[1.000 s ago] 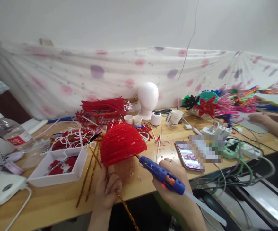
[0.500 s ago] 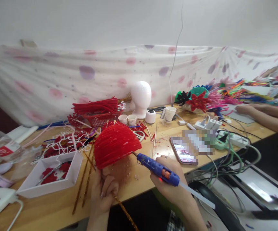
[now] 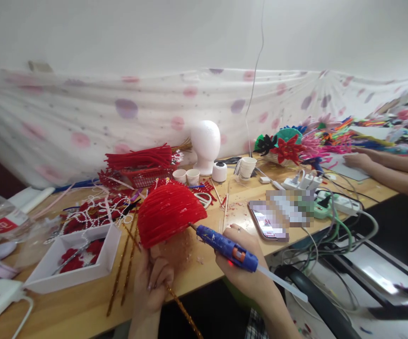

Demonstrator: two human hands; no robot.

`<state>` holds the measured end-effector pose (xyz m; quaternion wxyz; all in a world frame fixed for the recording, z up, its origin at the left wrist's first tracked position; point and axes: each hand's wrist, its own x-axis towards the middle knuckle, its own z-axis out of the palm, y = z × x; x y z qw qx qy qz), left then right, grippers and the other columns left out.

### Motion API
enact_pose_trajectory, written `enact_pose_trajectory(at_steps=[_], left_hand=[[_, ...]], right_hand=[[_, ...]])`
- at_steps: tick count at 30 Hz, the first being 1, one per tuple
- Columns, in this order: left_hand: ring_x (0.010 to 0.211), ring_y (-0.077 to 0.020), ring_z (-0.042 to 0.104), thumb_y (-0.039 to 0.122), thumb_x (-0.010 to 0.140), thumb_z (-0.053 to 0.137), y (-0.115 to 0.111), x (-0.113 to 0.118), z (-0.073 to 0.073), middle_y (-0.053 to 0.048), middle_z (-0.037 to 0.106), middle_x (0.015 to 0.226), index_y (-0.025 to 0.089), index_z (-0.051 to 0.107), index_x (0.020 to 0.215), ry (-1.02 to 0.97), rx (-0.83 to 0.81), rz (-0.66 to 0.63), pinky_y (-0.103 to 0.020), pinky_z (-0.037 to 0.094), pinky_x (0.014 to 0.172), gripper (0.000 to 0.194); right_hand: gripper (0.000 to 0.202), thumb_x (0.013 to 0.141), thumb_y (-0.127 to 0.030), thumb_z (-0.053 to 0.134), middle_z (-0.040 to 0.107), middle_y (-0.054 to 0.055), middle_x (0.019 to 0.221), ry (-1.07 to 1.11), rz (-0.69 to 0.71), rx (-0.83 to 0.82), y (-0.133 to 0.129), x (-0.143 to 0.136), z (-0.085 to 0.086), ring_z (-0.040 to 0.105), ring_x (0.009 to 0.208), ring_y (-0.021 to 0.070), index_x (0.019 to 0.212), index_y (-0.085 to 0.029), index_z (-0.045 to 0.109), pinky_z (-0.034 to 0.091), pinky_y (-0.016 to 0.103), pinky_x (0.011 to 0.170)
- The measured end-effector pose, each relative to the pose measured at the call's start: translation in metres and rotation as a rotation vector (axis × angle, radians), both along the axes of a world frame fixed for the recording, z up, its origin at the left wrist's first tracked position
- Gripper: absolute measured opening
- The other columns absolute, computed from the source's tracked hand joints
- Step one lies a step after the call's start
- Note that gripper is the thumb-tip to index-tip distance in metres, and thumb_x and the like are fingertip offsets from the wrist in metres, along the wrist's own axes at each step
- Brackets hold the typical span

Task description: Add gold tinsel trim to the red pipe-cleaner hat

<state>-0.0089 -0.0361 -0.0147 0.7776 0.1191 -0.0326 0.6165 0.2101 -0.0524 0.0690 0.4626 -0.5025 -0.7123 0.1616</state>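
Left hand (image 3: 158, 275): fingers curled, holding red cap (image 3: 170, 212), tinsel stem (image 3: 184, 310) | Right hand (image 3: 237, 263): wrapped round glue gun (image 3: 223, 245), nozzle by rim | table (image 3: 199, 270) wood between rim, near edge

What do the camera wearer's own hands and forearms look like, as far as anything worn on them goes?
The left hand and right hand are both ungloved, and no sleeve shows on the visible part of the forearms. A ring sits on a right-hand finger. No watch or bracelet can be seen.
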Motion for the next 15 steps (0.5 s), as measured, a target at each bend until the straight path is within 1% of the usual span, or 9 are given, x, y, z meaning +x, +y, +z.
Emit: enact_pose_trajectory(at_steps=[2,5,8,12,15], left_hand=[[0.033,-0.0018,0.017,0.017,0.096,0.057,0.0001,-0.0001,0.0,0.005,0.076,0.074,0.021,0.072,0.085,0.0,0.0,0.001,-0.016,0.02,0.036,0.018],[0.033,-0.002,0.017,0.017,0.098,0.053,0.0006,-0.0004,-0.0002,0.005,0.077,0.078,0.023,0.071,0.089,-0.011,0.001,0.011,-0.016,0.018,0.035,0.021],[0.032,-0.0019,0.019,0.018,0.099,0.05,0.0009,-0.0007,-0.0009,0.005,0.077,0.076,0.022,0.071,0.088,-0.013,0.001,0.014,-0.016,0.017,0.034,0.024],[0.032,-0.0007,0.022,0.017,0.101,0.045,0.0005,-0.0007,-0.0012,0.001,0.079,0.089,0.021,0.071,0.09,0.003,-0.009,0.02,-0.016,0.018,0.034,0.028],[0.032,-0.0013,0.023,0.017,0.101,0.046,0.0001,-0.0007,-0.0007,0.002,0.078,0.08,0.021,0.072,0.089,0.005,-0.001,0.025,-0.016,0.017,0.034,0.029]], right_hand=[[0.017,0.065,-0.018,0.053,0.048,-0.002,0.057,0.007,0.001,-0.011,0.0009,0.0012,-0.001,0.046,0.056,0.0146,0.058,-0.022,0.039,0.029,0.026,0.054],[0.016,0.065,-0.018,0.052,0.047,-0.003,0.056,0.001,-0.008,-0.009,0.0011,0.0026,-0.0019,0.046,0.054,0.0138,0.057,-0.022,0.039,0.029,0.026,0.053],[0.017,0.064,-0.016,0.051,0.045,-0.004,0.054,-0.008,-0.035,0.013,0.0013,0.0033,-0.0035,0.045,0.052,0.0126,0.057,-0.022,0.037,0.029,0.025,0.052],[0.018,0.064,-0.015,0.051,0.044,-0.004,0.053,-0.03,-0.054,0.022,0.0031,0.0041,-0.0049,0.044,0.051,0.0124,0.057,-0.022,0.037,0.029,0.025,0.052],[0.018,0.064,-0.016,0.051,0.045,-0.004,0.053,-0.023,-0.053,0.008,0.0045,0.0048,-0.0048,0.044,0.051,0.0127,0.056,-0.023,0.036,0.028,0.025,0.051]])
